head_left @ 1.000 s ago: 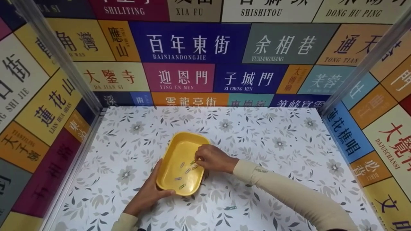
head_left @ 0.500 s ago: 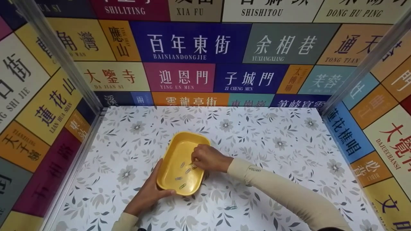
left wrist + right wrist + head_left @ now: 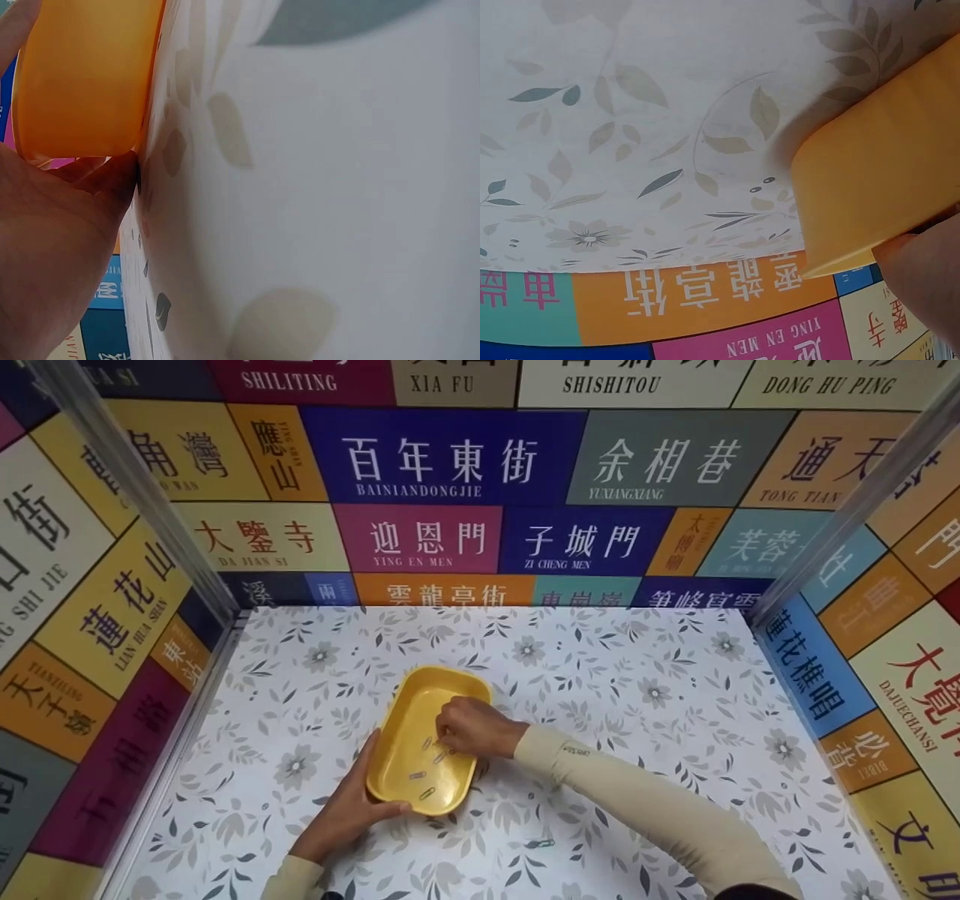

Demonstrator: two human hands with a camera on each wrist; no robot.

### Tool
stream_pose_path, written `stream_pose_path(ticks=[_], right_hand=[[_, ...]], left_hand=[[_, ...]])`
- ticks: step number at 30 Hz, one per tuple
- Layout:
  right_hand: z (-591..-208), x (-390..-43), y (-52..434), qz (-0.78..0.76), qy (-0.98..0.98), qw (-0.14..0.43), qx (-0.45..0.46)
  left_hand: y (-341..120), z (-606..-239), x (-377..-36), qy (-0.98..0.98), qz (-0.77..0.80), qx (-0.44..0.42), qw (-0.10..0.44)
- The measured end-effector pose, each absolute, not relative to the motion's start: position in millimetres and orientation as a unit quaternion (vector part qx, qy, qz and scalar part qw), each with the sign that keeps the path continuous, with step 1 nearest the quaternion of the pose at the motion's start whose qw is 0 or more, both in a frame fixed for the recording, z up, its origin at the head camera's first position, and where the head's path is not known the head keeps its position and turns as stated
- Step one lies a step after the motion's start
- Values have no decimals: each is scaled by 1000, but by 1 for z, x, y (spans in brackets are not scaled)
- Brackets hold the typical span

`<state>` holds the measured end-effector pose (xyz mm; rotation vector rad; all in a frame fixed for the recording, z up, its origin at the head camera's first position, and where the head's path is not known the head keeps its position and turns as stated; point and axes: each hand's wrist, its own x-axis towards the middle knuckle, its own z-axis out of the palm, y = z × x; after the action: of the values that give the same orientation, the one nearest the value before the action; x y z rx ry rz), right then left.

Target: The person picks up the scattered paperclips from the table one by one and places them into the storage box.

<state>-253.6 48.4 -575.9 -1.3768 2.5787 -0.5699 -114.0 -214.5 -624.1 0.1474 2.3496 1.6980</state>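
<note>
A yellow tray (image 3: pixel 405 727) stands on the table, holding several small paper clips (image 3: pixel 417 775). My left hand (image 3: pixel 349 806) grips its near left corner, thumb on the near rim and fingers along the left side. In the left wrist view, the palm lies right by the tray's orange-looking wall (image 3: pixel 86 82). My right hand (image 3: pixel 476 727) reaches over the right rim into the tray, its fingers bent and fingertips low among the clips. I cannot tell whether a clip is pinched there. The right wrist view shows the tray's outer wall (image 3: pixel 877 165) and part of the hand (image 3: pixel 922 281).
A greenish paper clip (image 3: pixel 541 844) lies on the table near its front, right of the tray. The flower-patterned tabletop (image 3: pixel 615 660) is bounded by walls with coloured signs (image 3: pixel 442 457) at the back and both sides.
My right hand has moved left, from the tray's right rim further in over the clips. The left hand and the tray have stayed in place.
</note>
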Motion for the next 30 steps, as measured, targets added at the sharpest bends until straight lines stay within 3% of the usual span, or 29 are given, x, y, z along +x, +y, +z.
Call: stream_pose_path(ticks=[11, 30], right_hand=[[-578, -253, 42, -189, 867, 78, -455], [-571, -231, 68, -271, 835, -30, -478]], left_hand=[[-213, -624, -115, 796, 591, 51, 120], [-214, -626, -114, 801, 585, 62, 108]])
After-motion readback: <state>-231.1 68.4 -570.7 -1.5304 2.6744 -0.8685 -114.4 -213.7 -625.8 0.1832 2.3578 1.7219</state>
